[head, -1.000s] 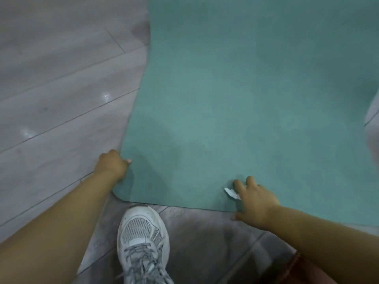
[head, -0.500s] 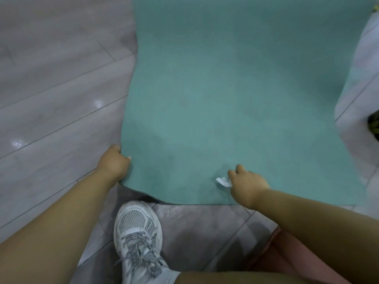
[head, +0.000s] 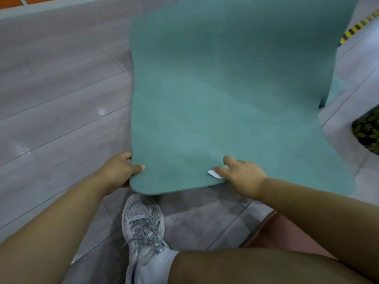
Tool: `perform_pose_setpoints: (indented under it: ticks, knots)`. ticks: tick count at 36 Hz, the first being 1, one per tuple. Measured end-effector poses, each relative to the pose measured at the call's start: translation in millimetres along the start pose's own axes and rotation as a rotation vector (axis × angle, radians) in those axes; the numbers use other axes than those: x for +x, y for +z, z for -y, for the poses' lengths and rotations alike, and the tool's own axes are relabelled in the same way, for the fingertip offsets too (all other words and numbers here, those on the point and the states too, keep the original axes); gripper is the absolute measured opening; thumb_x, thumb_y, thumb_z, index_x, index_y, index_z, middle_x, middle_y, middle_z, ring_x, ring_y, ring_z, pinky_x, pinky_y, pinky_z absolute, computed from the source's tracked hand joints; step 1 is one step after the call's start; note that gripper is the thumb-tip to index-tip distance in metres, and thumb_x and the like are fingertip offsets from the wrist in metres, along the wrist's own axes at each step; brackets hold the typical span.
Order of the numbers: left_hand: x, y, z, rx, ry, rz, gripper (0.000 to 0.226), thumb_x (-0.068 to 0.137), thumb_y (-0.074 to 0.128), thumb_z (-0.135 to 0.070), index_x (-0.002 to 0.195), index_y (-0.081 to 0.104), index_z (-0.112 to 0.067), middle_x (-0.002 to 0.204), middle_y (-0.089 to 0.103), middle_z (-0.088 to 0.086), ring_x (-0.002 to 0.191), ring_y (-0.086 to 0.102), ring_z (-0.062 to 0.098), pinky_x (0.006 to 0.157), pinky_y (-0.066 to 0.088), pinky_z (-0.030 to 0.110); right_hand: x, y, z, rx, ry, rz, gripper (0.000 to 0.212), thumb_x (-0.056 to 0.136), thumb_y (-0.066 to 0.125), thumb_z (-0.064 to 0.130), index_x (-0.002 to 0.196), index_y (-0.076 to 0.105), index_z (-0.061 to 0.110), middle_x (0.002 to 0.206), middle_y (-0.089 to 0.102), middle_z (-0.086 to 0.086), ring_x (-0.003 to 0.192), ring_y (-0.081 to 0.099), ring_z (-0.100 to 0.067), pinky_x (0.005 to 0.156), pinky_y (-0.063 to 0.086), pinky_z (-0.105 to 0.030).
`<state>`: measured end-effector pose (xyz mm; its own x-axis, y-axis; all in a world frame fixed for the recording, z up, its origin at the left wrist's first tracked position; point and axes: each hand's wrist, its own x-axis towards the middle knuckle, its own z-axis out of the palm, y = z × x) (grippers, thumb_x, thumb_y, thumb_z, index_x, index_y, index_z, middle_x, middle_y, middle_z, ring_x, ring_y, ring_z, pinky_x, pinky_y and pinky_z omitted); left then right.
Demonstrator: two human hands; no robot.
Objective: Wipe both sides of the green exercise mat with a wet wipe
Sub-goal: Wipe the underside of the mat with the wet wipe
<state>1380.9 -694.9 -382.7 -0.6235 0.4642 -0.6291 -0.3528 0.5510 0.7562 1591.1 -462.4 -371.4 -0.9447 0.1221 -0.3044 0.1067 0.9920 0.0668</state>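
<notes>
Gripping the near left corner of the green exercise mat [head: 225,95], your left hand [head: 118,171] is curling its thumb over the top and its fingers beneath. Just right of that grip, your right hand [head: 242,177] is pinching the near edge together with the wet wipe [head: 215,174]. Below both grips, the mat's near end is hanging above the floor [head: 61,99] and your shoe [head: 143,224].

Teal-green mat [head: 225,99], white wipe [head: 214,174], grey plank floor [head: 57,95], grey-white mesh shoe [head: 143,220], black-and-yellow leaf-patterned object [head: 367,130]
</notes>
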Motion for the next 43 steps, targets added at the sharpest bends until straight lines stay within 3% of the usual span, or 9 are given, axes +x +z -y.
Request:
perform_pose_setpoints:
  ticks: [4,10,13,18,23,27,33,37,43]
  knots:
    - [0.7,-7.4,5.6,0.197,0.174,-0.007,0.069,0.073,0.081,-0.023,0.132,0.045,-0.019,0.115,0.06,0.008,0.089,0.064,0.024,0.066,0.054,0.034,-21.7,-26.0,-19.1,-0.027,-0.013,-0.211,0.023,0.076,0.068,0.019,0.098,0.07,0.019,0.08,0.054,-0.011,0.049,0.055,-0.029,0.037,0.033,-0.026]
    - [9.1,-6.6,9.3,0.648,0.484,0.057,0.083,0.085,0.052,0.009,0.147,0.018,-0.035,0.146,0.037,0.005,0.111,0.053,0.023,0.092,0.045,0.034,-65.4,-37.8,-45.1,0.043,0.106,-0.227,0.059,0.046,0.089,0.005,0.101,0.073,0.021,0.078,0.057,-0.011,0.048,0.056,-0.029,0.036,0.034,-0.025]
    - [18.7,-3.6,-1.0,0.891,0.654,-0.062,0.089,0.08,0.071,-0.01,0.149,0.019,-0.033,0.147,0.034,0.009,0.126,0.044,0.031,0.102,0.041,0.042,-77.8,-36.3,-47.8,0.088,0.089,-0.22,0.055,0.057,0.081,0.004,0.108,0.07,0.02,0.081,0.055,-0.012,0.051,0.057,-0.029,0.039,0.038,-0.026]
    - [18.6,13.5,-39.1,0.884,0.715,-0.268,0.04,0.085,0.06,-0.054,0.113,0.059,-0.025,0.107,0.058,0.007,0.097,0.058,0.033,0.081,0.048,0.04,-76.9,-45.2,-47.9,0.172,0.228,0.073,0.051,0.095,0.048,0.015,0.14,0.039,0.039,0.106,0.04,-0.003,0.087,0.052,-0.027,0.073,0.04,-0.03]
    - [12.2,18.1,-66.8,1.181,1.026,-0.319,0.015,0.086,0.068,-0.02,0.1,0.07,-0.016,0.076,0.047,0.006,0.082,0.056,0.034,0.067,0.042,0.035,-60.9,-71.4,-39.0,0.355,0.366,0.204,0.054,0.084,0.047,0.006,0.129,0.051,0.034,0.103,0.041,0.0,0.088,0.052,-0.022,0.075,0.043,-0.03]
    - [8.0,25.6,-72.5,1.555,1.096,-0.154,0.006,0.06,0.072,-0.019,0.066,0.07,-0.018,0.063,0.048,0.007,0.055,0.058,0.028,0.05,0.041,0.031,-39.5,-98.5,-9.5,0.51,0.39,0.033,0.033,0.089,0.052,0.047,0.118,0.058,0.031,0.098,0.045,0.0,0.085,0.047,-0.015,0.074,0.038,-0.026]
    - [4.8,32.0,-83.1,1.543,1.045,-0.089,0.008,0.073,0.069,-0.021,0.067,0.07,-0.017,0.069,0.053,0.006,0.066,0.063,0.027,0.058,0.031,0.032,-7.2,-106.0,60.5,0.452,0.388,0.141,0.072,0.073,0.039,0.083,0.101,0.06,0.02,0.106,0.047,-0.005,0.084,0.046,-0.022,0.076,0.036,-0.032]
    - [6.8,22.5,-90.4,1.524,1.202,-0.067,0.007,0.054,0.061,-0.026,0.05,0.063,-0.022,0.056,0.046,-0.001,0.05,0.055,0.021,0.052,0.028,0.028,12.7,-104.4,95.9,0.513,0.374,0.134,0.036,0.087,0.053,0.042,0.11,0.057,0.015,0.116,0.048,-0.01,0.099,0.054,-0.029,0.081,0.039,-0.03]
    - [17.1,5.4,-96.3,1.536,1.179,-0.024,0.024,0.051,0.089,-0.031,0.071,0.075,-0.029,0.091,0.066,0.005,0.086,0.053,0.03,0.066,0.047,0.044,-3.0,-110.3,88.4,0.329,0.286,0.124,0.031,0.094,0.041,0.018,0.12,0.054,0.008,0.116,0.044,-0.014,0.101,0.056,-0.037,0.078,0.042,-0.034]
